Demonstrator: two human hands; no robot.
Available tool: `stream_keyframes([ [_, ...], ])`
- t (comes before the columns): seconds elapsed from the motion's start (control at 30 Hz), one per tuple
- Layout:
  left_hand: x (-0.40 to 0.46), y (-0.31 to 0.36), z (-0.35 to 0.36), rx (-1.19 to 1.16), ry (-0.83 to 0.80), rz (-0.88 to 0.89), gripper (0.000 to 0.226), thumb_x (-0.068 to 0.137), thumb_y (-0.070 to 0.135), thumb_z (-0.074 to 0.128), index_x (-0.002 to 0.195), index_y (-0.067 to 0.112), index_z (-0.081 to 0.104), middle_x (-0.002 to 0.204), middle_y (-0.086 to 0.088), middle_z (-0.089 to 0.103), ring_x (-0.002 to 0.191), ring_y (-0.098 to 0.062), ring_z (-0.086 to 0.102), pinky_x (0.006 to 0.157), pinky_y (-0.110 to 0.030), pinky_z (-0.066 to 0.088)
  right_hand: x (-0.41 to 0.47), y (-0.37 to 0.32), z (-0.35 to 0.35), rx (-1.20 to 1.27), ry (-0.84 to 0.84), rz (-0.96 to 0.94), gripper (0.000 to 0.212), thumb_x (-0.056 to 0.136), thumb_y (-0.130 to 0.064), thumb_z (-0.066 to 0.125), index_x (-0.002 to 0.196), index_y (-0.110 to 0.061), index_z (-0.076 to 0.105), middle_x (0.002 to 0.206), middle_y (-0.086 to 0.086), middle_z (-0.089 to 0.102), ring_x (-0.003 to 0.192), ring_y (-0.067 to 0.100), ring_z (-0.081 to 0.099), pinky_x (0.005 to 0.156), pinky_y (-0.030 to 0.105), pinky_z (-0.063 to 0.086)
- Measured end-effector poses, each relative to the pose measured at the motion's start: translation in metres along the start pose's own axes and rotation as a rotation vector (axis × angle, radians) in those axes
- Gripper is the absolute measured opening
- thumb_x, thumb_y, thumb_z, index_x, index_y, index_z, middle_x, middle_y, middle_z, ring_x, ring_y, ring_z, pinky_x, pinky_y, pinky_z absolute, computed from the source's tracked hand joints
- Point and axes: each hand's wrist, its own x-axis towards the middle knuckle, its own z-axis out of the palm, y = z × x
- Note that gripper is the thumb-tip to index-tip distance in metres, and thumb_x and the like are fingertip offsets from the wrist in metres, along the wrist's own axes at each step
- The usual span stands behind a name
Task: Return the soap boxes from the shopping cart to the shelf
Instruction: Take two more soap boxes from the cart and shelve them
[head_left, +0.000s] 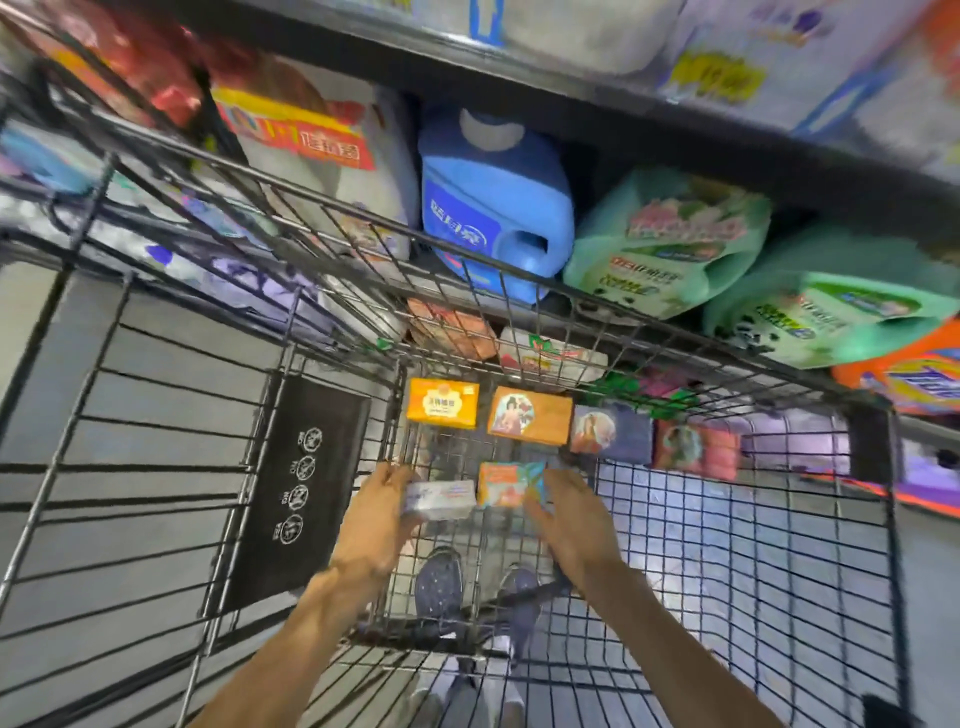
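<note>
Both my hands are down inside the wire shopping cart (675, 519). My left hand (379, 514) grips a white soap box (441, 500). My right hand (566, 512) grips an orange and teal soap box (509, 483). On the cart floor beyond them lie a yellow soap box (442, 402), an orange one with a figure (530, 415), a dark blue one (612, 434) and a red one (696, 451). Past the cart's far edge, on a low shelf, rest an orange box (452, 330) and a white box (550, 356).
The shelf behind the cart holds a blue detergent jug (493, 202), green refill bags (670, 244), an orange pack (904, 374) and a white pack with red lettering (311, 150). A black flap (296, 488) hangs at the cart's left. My shoes (439, 582) show through the mesh.
</note>
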Motion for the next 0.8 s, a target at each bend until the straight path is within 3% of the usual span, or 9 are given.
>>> stream_keyframes([
  [0.1, -0.011, 0.000, -0.004, -0.016, 0.031, -0.020, 0.045, 0.084, 0.021, 0.079, 0.123, 0.023, 0.058, 0.114, 0.016, 0.048, 0.097, -0.006, 0.052, 0.092, -0.024, 0.046, 0.021, -0.002, 0.010, -0.007, -0.012, 0.041, 0.057, 0.099, -0.046, 0.053, 0.143, -0.011, 0.042, 0.139, 0.012, 0.046, 0.124, 0.028, 0.053, 0.096, 0.041, 0.051],
  [0.2, -0.017, -0.001, -0.005, -0.018, 0.032, -0.024, 0.048, 0.082, 0.025, 0.082, 0.123, 0.025, 0.058, 0.117, 0.016, 0.054, 0.100, -0.004, 0.053, 0.094, -0.024, 0.048, 0.037, -0.002, 0.023, 0.050, -0.006, 0.140, 0.073, 0.091, -0.057, 0.060, 0.145, -0.014, 0.037, 0.142, 0.014, 0.041, 0.125, 0.031, 0.051, 0.100, 0.043, 0.049],
  [0.3, -0.018, -0.001, -0.006, -0.006, 0.033, -0.034, 0.048, 0.081, 0.028, 0.083, 0.123, 0.024, 0.060, 0.117, 0.014, 0.056, 0.098, -0.002, 0.051, 0.089, -0.018, 0.042, 0.045, 0.004, 0.034, 0.122, -0.041, 0.156, 0.081, 0.086, -0.053, 0.069, 0.149, -0.016, 0.033, 0.148, 0.016, 0.036, 0.132, 0.034, 0.045, 0.108, 0.047, 0.046],
  [0.43, -0.022, 0.002, -0.008, -0.004, 0.017, -0.061, 0.045, 0.082, 0.027, 0.082, 0.122, 0.023, 0.060, 0.112, 0.014, 0.054, 0.096, -0.002, 0.051, 0.081, -0.009, 0.037, 0.048, 0.014, 0.041, 0.280, 0.021, 0.142, 0.074, 0.073, -0.040, 0.085, 0.134, -0.021, 0.047, 0.129, 0.005, 0.047, 0.112, 0.023, 0.054, 0.098, 0.041, 0.051],
  [0.5, -0.024, 0.005, -0.011, -0.016, 0.019, -0.079, 0.046, 0.083, 0.027, 0.082, 0.123, 0.023, 0.061, 0.114, 0.012, 0.057, 0.097, -0.005, 0.054, 0.089, -0.017, 0.044, 0.045, 0.020, 0.044, 0.347, 0.038, 0.116, 0.068, 0.071, -0.034, 0.087, 0.127, -0.025, 0.048, 0.123, 0.001, 0.049, 0.106, 0.018, 0.057, 0.090, 0.035, 0.054],
  [0.57, -0.028, 0.010, -0.015, -0.018, 0.029, -0.098, 0.046, 0.083, 0.027, 0.082, 0.124, 0.023, 0.061, 0.118, 0.008, 0.060, 0.100, -0.007, 0.056, 0.097, -0.025, 0.046, 0.037, 0.026, 0.045, 0.464, 0.048, 0.096, 0.055, 0.078, -0.024, 0.083, 0.121, -0.026, 0.049, 0.120, 0.001, 0.054, 0.096, 0.011, 0.061, 0.072, 0.023, 0.057],
  [0.63, -0.033, 0.015, -0.019, -0.046, 0.045, -0.119, 0.047, 0.083, 0.025, 0.082, 0.124, 0.024, 0.061, 0.120, 0.006, 0.061, 0.100, -0.006, 0.055, 0.099, -0.026, 0.046, 0.026, 0.031, 0.042, 0.540, 0.045, 0.098, 0.039, 0.087, -0.014, 0.075, 0.116, -0.026, 0.050, 0.118, 0.002, 0.059, 0.090, 0.004, 0.062, 0.057, 0.014, 0.051],
  [0.8, -0.047, 0.039, -0.037, -0.164, 0.081, -0.103, 0.052, 0.080, 0.025, 0.085, 0.125, 0.020, 0.060, 0.108, 0.011, 0.062, 0.093, -0.004, 0.059, 0.082, -0.013, 0.046, 0.001, 0.045, 0.025, 0.717, 0.050, 0.093, 0.032, 0.089, -0.010, 0.073, 0.115, -0.019, 0.056, 0.106, -0.003, 0.064, 0.090, -0.002, 0.061, 0.061, 0.012, 0.052],
])
